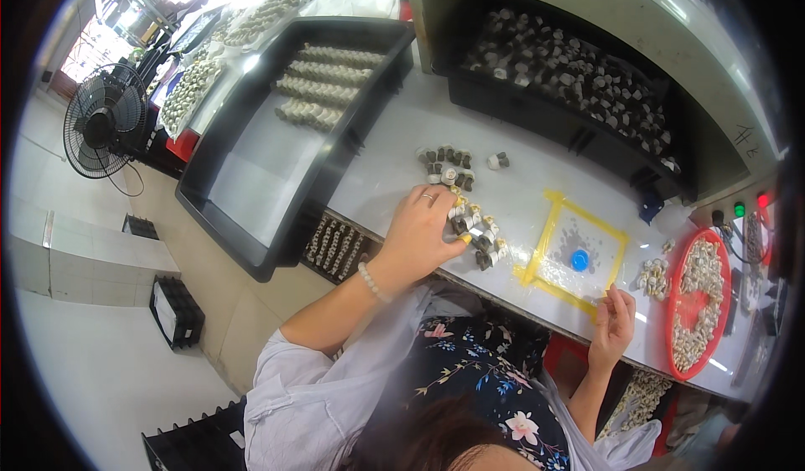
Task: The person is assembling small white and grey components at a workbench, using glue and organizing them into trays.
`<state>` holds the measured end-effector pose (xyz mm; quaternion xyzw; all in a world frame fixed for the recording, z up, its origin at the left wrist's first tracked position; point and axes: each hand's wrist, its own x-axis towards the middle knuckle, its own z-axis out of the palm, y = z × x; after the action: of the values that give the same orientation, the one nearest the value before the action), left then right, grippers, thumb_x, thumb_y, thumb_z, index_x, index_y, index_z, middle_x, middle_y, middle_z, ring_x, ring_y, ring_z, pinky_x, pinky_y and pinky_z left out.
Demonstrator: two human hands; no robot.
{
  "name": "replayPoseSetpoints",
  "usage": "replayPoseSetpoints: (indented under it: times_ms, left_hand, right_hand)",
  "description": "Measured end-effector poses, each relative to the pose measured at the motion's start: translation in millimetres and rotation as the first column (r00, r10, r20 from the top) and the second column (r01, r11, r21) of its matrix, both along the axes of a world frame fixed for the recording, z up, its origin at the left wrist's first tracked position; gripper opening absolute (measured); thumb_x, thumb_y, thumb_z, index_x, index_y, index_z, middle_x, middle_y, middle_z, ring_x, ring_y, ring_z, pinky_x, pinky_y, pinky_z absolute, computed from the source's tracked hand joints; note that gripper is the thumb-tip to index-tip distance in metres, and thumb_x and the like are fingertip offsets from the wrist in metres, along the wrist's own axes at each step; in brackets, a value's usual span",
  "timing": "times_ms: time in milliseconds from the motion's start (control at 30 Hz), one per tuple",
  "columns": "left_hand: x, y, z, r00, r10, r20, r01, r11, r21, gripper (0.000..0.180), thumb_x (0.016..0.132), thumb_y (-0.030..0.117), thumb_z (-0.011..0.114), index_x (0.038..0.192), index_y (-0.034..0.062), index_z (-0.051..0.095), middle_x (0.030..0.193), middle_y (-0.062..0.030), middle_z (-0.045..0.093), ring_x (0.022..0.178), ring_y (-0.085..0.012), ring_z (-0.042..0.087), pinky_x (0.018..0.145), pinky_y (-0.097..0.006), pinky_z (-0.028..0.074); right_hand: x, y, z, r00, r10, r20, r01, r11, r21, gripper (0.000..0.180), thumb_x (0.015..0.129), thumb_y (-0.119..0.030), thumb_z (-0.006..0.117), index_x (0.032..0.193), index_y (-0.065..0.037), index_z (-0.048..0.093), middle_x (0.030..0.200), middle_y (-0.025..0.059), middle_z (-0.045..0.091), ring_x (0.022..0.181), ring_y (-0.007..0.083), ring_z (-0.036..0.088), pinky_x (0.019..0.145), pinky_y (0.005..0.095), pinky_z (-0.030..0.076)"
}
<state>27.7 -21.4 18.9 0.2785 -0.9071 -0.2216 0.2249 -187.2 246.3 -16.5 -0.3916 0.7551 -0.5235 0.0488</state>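
From my remote seat: the left hand (422, 232) lies palm-down with fingers curled over a short row of small cylindrical parts (478, 235), closed on them at the near edge of the white worktop (520, 190). The right hand (613, 327) rests on the worktop's front edge, fingers loosely bent and pinched together; whether they hold anything I cannot tell.

Taking the yellow-taped square (579, 251) as landmark: the row of parts lies just left of it, a loose cluster of the same parts (446, 166) farther left and back, and the right hand just in front of its near right corner. A blue dot (579, 260) sits inside the square. Right of it stands a red tray (698, 302) of pale parts. Behind it a black bin (563, 111) holds dark mixed parts; far left, a large black tray (277, 144) carries neat rows.

Bare worktop lies between square and bin. Beyond the left edge, open pale floor (101, 370) and a standing fan (105, 123)
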Motion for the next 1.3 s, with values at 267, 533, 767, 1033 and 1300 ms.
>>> replayPoseSetpoints:
  times_ms: [267, 533, 767, 1033, 1300]
  left_hand:
    - [-1, 0, -9, 0.999, -0.003, -0.043, 0.001, 0.999, -0.052, 0.042, 0.064, 0.016, 0.070, 0.100, -0.0006, 0.054, 0.104, -0.0178, 0.055, 0.102, -0.0341, 0.049, 0.089, -0.041, 0.041]
    - [2, -3, -6, 0.998, 0.047, -0.042, -0.044, 0.996, 0.080, 0.045, 0.062, 0.007, 0.070, 0.104, -0.0019, 0.053, 0.108, -0.0174, 0.056, 0.107, -0.0340, 0.048, 0.090, -0.040, 0.043]
    - [-1, 4, -1, 1.000, 0.002, -0.015, -0.001, 1.000, 0.014, 0.045, 0.062, 0.009, 0.072, 0.100, 0.0019, 0.051, 0.120, -0.0191, 0.049, 0.112, -0.0381, 0.043, 0.092, -0.044, 0.039]
    - [-2, 10, -5, 1.000, 0.014, -0.012, -0.016, 0.988, -0.152, 0.029, 0.059, 0.007, 0.072, 0.083, 0.0016, 0.057, 0.130, -0.0155, 0.045, 0.116, -0.0362, 0.041, 0.096, -0.044, 0.036]
    - [8, 9, -5, 0.999, 0.036, 0.011, -0.034, 0.984, -0.175, 0.039, 0.059, 0.011, 0.072, 0.093, 0.0015, 0.055, 0.128, -0.0178, 0.044, 0.118, -0.0365, 0.039, 0.096, -0.046, 0.034]
  right_hand:
    - [0, 3, 1, 1.000, -0.009, -0.001, 0.009, 0.999, 0.036, 0.030, 0.082, 0.003, 0.057, 0.112, 0.004, 0.059, 0.102, 0.0097, 0.053, 0.086, 0.0169, 0.051, 0.077, 0.0258, 0.043]
    - [2, -2, 6, 0.998, 0.000, -0.057, 0.004, 0.998, 0.069, 0.031, 0.081, 0.007, 0.057, 0.112, 0.004, 0.059, 0.104, 0.0101, 0.055, 0.091, 0.0169, 0.054, 0.080, 0.0255, 0.044]
    - [2, 0, 8, 0.999, -0.010, -0.032, 0.011, 0.998, 0.057, 0.032, 0.081, 0.007, 0.057, 0.112, 0.004, 0.059, 0.104, 0.0099, 0.055, 0.090, 0.0168, 0.054, 0.079, 0.0253, 0.044]
    - [1, 0, 8, 0.999, 0.005, -0.051, 0.000, 0.996, 0.086, 0.032, 0.080, 0.007, 0.057, 0.112, 0.004, 0.059, 0.103, 0.0102, 0.056, 0.089, 0.0167, 0.055, 0.079, 0.0252, 0.044]
    - [3, -4, 11, 0.999, -0.042, -0.005, 0.042, 0.997, 0.058, 0.031, 0.077, 0.007, 0.058, 0.107, 0.003, 0.062, 0.095, 0.0136, 0.060, 0.087, 0.0231, 0.059, 0.079, 0.0285, 0.046]
